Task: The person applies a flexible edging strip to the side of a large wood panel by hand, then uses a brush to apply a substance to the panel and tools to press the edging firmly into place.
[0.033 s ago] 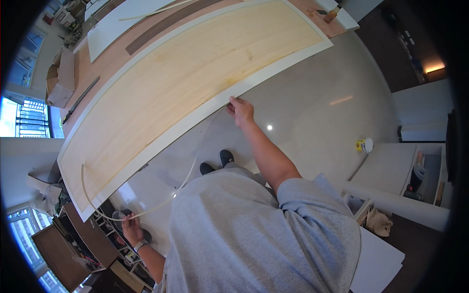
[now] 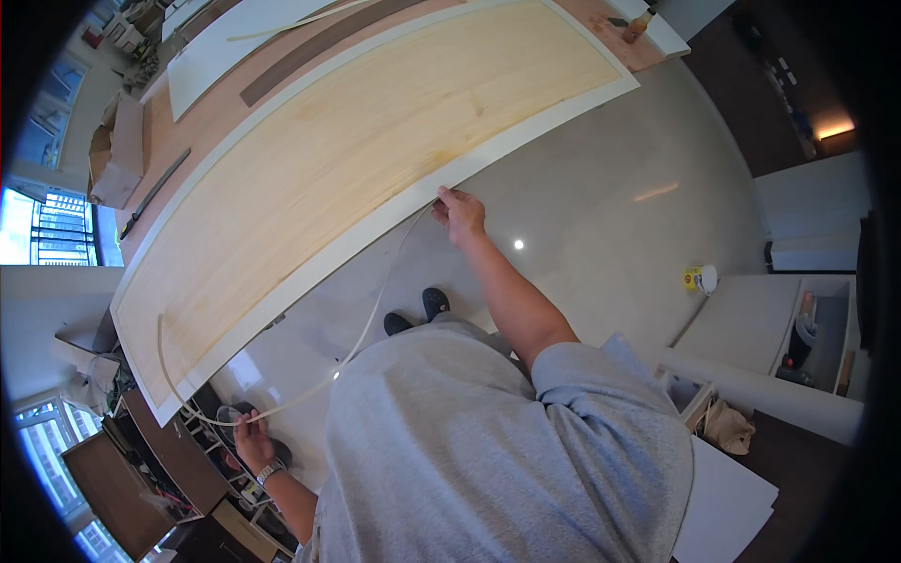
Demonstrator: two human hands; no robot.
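A large wooden panel (image 2: 375, 122) with a pale wood-grain face and a white border (image 2: 319, 267) lies on the workbench. My right hand (image 2: 460, 216) is closed at the panel's near edge, its thumb and fingers pinching a thin cream edge banding strip (image 2: 380, 291) against or very close to that edge. From there the strip sags in a long curve toward my left hand (image 2: 251, 441), which pinches it lower left, off the panel's corner. Past my left fingers, the loose end curls up over the panel's left part.
A black-handled file or saw (image 2: 155, 194) and an open cardboard box (image 2: 117, 150) lie on the bench at left. Behind the panel are a dark brown strip (image 2: 319, 52) and a white board (image 2: 211, 66). A small bottle (image 2: 638, 26) stands far right; a tub (image 2: 699, 279) sits at right.
My right hand has shifted very slightly left along the panel's edge. Both hands keep their hold on the edge banding strip.
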